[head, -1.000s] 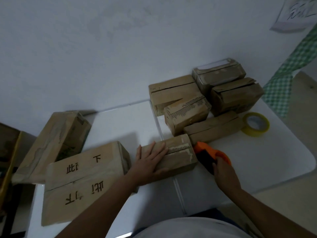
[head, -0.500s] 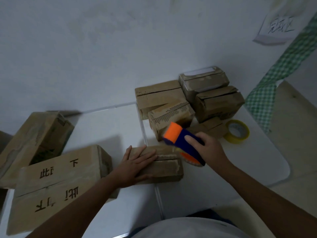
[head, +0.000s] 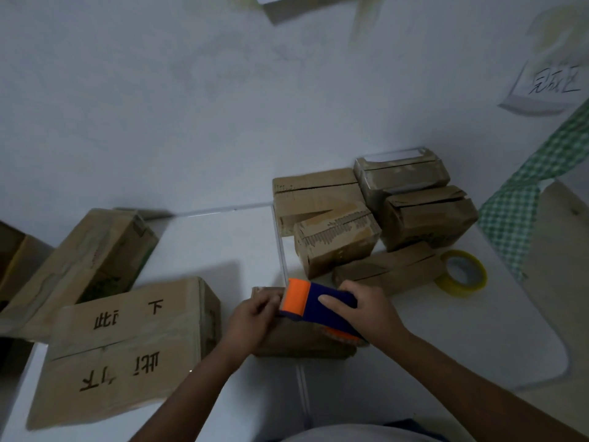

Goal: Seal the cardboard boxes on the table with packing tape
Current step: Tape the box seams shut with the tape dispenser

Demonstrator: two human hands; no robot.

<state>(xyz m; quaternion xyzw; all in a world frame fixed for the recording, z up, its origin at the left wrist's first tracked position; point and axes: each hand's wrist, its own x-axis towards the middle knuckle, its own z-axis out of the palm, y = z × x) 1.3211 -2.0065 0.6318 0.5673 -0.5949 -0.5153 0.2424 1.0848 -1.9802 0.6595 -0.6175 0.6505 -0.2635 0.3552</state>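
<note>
While the left hand (head: 251, 319) steadies the box (head: 299, 341), the right hand (head: 366, 311) holds the tape dispenser (head: 314, 306).

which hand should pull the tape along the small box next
Right, probably: the right hand already grips the tape dispenser over the small box. The left hand is at the dispenser's orange end, better for holding.

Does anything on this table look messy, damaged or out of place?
Yes. The box at the far left hangs past the table edge, tilted. The dark box at the back right has crumpled, gaping top flaps. A loose yellow tape roll lies flat beside the stack.
</note>
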